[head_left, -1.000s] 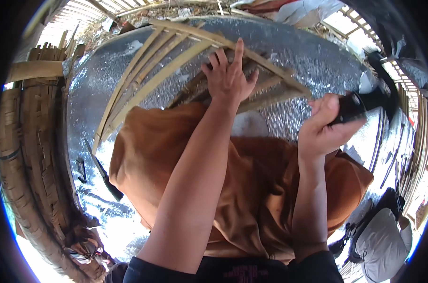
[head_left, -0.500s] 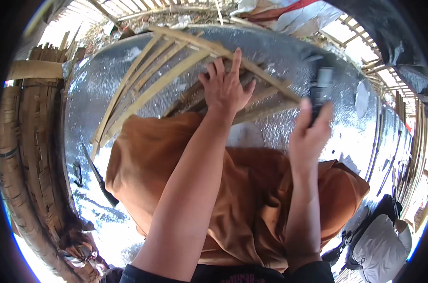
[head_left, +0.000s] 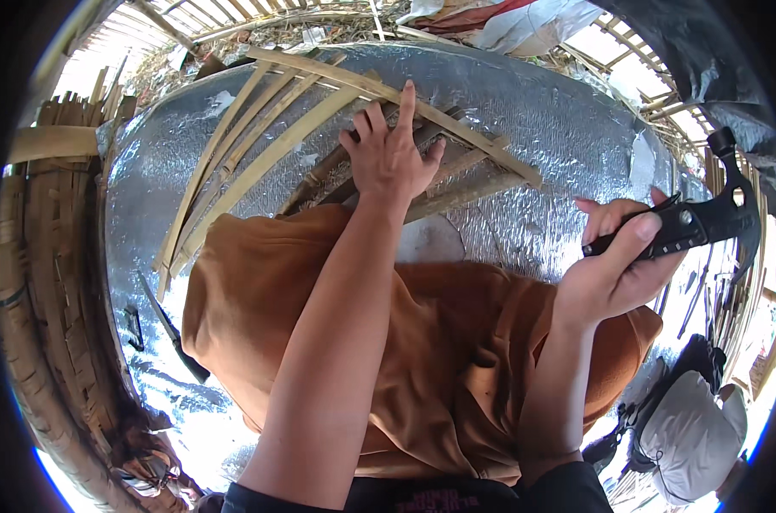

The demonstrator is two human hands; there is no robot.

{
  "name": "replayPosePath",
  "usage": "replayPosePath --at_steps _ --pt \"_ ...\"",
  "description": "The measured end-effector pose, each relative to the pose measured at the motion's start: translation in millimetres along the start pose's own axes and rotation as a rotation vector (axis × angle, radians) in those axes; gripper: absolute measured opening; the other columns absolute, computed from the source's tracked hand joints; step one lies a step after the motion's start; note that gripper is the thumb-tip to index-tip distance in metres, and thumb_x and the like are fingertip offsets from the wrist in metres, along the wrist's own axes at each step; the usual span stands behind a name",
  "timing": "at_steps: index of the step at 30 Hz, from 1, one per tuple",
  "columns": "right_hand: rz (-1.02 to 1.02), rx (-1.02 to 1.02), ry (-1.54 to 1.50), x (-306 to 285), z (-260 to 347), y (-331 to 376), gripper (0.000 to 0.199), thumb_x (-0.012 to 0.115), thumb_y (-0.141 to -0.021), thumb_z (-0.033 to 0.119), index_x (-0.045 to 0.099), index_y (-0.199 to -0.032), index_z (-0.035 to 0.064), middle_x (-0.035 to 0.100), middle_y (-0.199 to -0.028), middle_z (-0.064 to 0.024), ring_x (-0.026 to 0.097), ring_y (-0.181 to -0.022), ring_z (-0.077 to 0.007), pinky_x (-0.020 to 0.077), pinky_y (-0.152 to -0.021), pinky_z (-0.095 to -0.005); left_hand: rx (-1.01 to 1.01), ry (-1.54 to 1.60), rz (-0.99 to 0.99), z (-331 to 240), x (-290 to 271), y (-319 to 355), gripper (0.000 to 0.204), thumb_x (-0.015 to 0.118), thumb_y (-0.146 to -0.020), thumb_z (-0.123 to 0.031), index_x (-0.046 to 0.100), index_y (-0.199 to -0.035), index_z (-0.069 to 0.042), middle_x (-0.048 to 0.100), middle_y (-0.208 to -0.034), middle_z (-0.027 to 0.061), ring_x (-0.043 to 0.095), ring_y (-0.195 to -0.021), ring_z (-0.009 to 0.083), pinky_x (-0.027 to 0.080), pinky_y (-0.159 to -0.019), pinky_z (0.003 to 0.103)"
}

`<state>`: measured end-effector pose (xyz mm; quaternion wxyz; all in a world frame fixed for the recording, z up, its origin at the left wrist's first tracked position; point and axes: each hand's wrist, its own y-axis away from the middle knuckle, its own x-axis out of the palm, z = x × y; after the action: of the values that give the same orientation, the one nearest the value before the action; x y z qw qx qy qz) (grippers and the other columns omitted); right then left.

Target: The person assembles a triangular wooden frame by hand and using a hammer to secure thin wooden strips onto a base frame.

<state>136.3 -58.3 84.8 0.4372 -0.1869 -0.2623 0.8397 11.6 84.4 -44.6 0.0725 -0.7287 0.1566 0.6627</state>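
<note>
My left hand (head_left: 386,167) lies spread, fingers apart, across the bamboo strips, with its fingertips by the long crosswise bamboo strip (head_left: 465,131). Several thinner bamboo slats (head_left: 264,171) fan out from that strip toward the near left. More short pieces pass under or beside the hand, which hides part of them. At the right, my right hand (head_left: 606,286) is closed around the black handle of a multi-tool hammer (head_left: 730,214). The tool is raised, its head pointing to the right and away from the bamboo.
A silvery foil mat (head_left: 525,94) covers the ground. Brown cloth (head_left: 448,342) drapes over my legs. A knife (head_left: 172,329) lies left of the cloth. Bundled bamboo (head_left: 54,299) stands along the left edge, and a pale grey bag (head_left: 691,436) sits at the lower right.
My right hand has swung right, away from the crosswise strip, and the hammer has turned from upright to pointing right. The left hand keeps its place on the bamboo while the view shifts slightly.
</note>
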Motion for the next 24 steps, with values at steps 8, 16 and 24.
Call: replayPosePath --at_steps 8,16,24 --pt "-0.112 0.192 0.053 -43 36 -42 0.041 0.053 -0.109 0.027 0.051 -0.132 -0.0070 0.055 -0.073 -0.0064 0.047 -0.055 -0.0088 0.0450 -0.053 -0.0247 -0.024 0.011 0.043 -1 -4 -3 0.097 0.061 -0.089 -0.070 0.013 -0.166 -0.036 0.039 -0.148 0.0197 0.042 -0.133 0.0412 0.035 -0.105 0.063" --pt "-0.067 0.060 0.027 -44 79 -44 0.052 0.051 -0.110 0.032 0.046 -0.141 -0.0091 0.056 -0.085 -0.0085 0.048 -0.059 -0.0088 0.0392 -0.052 -0.0246 -0.022 0.009 0.030 -2 -2 -1 0.096 0.061 -0.090 -0.068 0.013 -0.166 -0.034 0.041 -0.144 0.0185 0.042 -0.131 0.0401 0.035 -0.105 0.062" --pt "-0.110 -0.054 0.053 -30 60 -34 0.054 0.051 -0.109 0.036 0.041 -0.138 -0.0079 0.058 -0.085 -0.0128 0.050 -0.056 -0.0118 0.0460 -0.049 -0.0254 -0.020 -0.023 0.006 0 -2 1 0.096 0.061 -0.090 -0.067 0.012 -0.166 -0.033 0.041 -0.143 0.0191 0.042 -0.131 0.0394 0.035 -0.105 0.063"
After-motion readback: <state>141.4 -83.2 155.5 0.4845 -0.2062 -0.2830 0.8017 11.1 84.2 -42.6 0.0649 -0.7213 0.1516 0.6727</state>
